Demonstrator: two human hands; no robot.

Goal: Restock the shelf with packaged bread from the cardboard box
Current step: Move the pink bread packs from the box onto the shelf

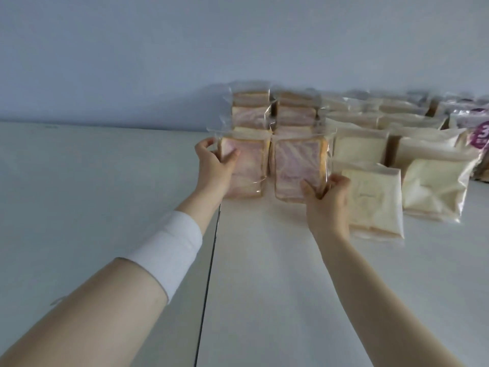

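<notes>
Two clear-wrapped packs of pink-marbled bread lie side by side on the white shelf (259,274). My left hand (215,165) grips the left pack (247,170) at its upper left corner, thumb on top. My right hand (329,197) holds the right pack (297,168) at its lower right corner. Behind them stand two rows of the same marbled bread (272,112). The cardboard box is out of view.
Rows of pale white bread packs (375,192) fill the shelf to the right, with purple-labelled packs (479,131) at the far right. A dark seam (209,274) divides the shelf panels. A white wall rises behind. A white band wraps my left forearm.
</notes>
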